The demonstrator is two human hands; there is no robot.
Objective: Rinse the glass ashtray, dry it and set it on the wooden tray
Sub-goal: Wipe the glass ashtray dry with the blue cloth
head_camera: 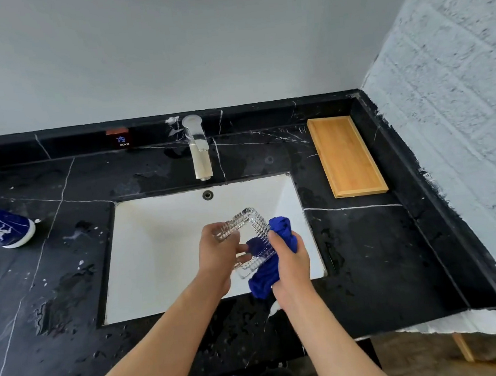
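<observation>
Two hands work over the sink point(160, 225): your left hand point(216, 256) grips the glass ashtray point(244, 227), your right hand point(290, 259) clutches the blue cloth point(280, 230) against it. Drying appears underway; the wooden tray point(346, 155), well apart, awaits.

Blue can point(2, 222) cut off by left edge. Near corner of glass ashtray point(246, 239) hidden behind left hand point(216, 255). Blue cloth point(272, 257) partly covered by right hand point(290, 262).
</observation>
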